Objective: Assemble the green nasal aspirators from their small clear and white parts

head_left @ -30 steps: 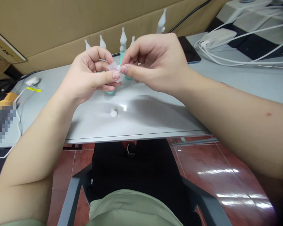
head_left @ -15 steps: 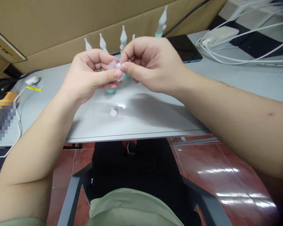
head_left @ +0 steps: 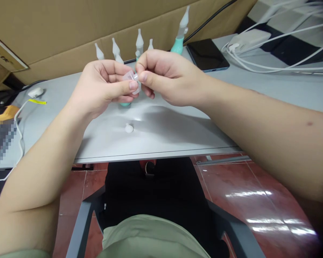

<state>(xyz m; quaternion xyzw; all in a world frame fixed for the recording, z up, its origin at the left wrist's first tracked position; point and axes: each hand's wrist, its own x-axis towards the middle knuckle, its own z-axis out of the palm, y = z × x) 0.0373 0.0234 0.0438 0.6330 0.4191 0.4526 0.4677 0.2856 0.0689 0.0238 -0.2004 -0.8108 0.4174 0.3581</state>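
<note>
Above the grey table [head_left: 177,132], my left hand [head_left: 103,87] and my right hand [head_left: 167,77] meet, both closed in a pinch on one small translucent plastic cap [head_left: 131,76]. Thumb and forefinger tips of each hand press on it from either side. Behind the hands stand several teal bottles with white pointed nozzles [head_left: 139,41], partly hidden; one taller bottle [head_left: 181,34] stands at the back right. A small white cap [head_left: 129,128] lies loose on the table below the hands.
A cardboard wall [head_left: 70,32] runs along the table's back. A dark phone [head_left: 207,53] lies at the back right, beside a white charger with cables [head_left: 250,39]. A white cable and yellow tag [head_left: 37,101] lie at the left. Chair and red floor are below.
Both hands shifted slightly to the left and down with the cap still pinched between them; the bottles behind show more. The loose cap has not moved.
</note>
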